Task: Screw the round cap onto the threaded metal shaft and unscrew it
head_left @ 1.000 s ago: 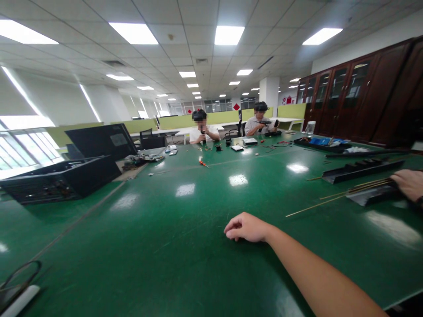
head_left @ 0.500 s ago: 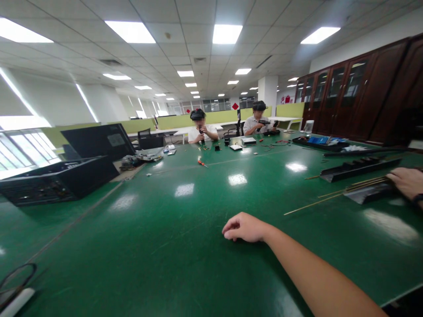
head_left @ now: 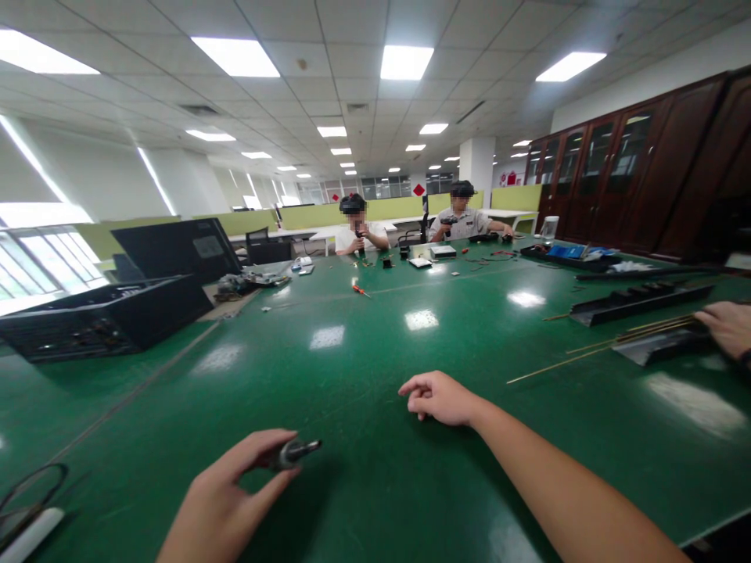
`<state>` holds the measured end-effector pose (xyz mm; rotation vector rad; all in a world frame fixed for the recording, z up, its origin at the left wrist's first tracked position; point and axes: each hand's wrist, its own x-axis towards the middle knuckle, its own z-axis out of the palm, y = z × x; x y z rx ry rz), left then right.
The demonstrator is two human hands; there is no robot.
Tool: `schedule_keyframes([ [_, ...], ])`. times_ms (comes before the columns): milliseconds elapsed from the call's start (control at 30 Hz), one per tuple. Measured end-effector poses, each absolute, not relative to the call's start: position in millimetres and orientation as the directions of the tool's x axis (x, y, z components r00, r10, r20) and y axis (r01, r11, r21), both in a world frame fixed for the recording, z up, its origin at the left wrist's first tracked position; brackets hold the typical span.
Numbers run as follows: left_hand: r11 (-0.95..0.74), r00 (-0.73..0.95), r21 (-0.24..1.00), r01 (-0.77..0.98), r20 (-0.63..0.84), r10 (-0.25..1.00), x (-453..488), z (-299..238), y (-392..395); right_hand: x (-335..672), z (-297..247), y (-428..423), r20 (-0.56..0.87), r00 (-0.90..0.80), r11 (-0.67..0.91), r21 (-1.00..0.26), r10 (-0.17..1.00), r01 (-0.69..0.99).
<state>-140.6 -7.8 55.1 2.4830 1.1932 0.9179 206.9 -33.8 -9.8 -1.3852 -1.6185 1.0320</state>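
Note:
My left hand (head_left: 226,496) reaches in from the bottom edge and is closed round a small dark cylindrical tool (head_left: 295,451) with a metal tip pointing right. Farther out on the green table (head_left: 328,375), my right hand (head_left: 440,397) rests with its fingers loosely curled and the index finger stretched a little left; nothing shows in it. The two hands are apart, the tool's tip well short of my right hand.
A co-worker's hand (head_left: 729,328) at the right edge lies by black metal rails (head_left: 637,303) and thin brass rods (head_left: 592,349). An open black computer case (head_left: 99,317) stands at left. Two people sit at the far end. A small red-handled tool (head_left: 360,290) lies mid-table.
My left hand has come into view from below, holding the small tool. My right hand has lifted slightly and its index finger has stretched out. A far person lowered their arms.

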Motion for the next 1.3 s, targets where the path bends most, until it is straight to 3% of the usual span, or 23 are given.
schedule_keyframes([
  [133, -0.748, 0.716, 0.496, 0.441, 0.309, 0.626, -59, 52, 12, 217, -14, -32, 0.156, -0.041, 0.156, -0.865, 0.987, 0.477],
  [267, -0.774, 0.777, 0.521, 0.359, 0.293, 0.558, -5, 37, 26, 222, -13, -34, 0.245, -0.049, 0.233, -0.820, 0.968, 0.523],
  [567, -0.738, 0.754, 0.621, 0.265, 0.344, 0.560, 3, 1, 39, 215, -10, -37, 0.314, -0.090, 0.292, -0.692, 0.945, 0.660],
  [900, -0.644, 0.679, 0.728, 0.236, 0.351, 0.645, 7, -3, 40, 209, -5, -42, 0.302, -0.127, 0.304, -0.662, 0.945, 0.685],
  [1300, -0.641, 0.678, 0.738, 0.208, 0.364, 0.639, 6, -2, 38, 204, -1, -47, 0.365, -0.093, 0.312, -0.605, 0.926, 0.733],
])
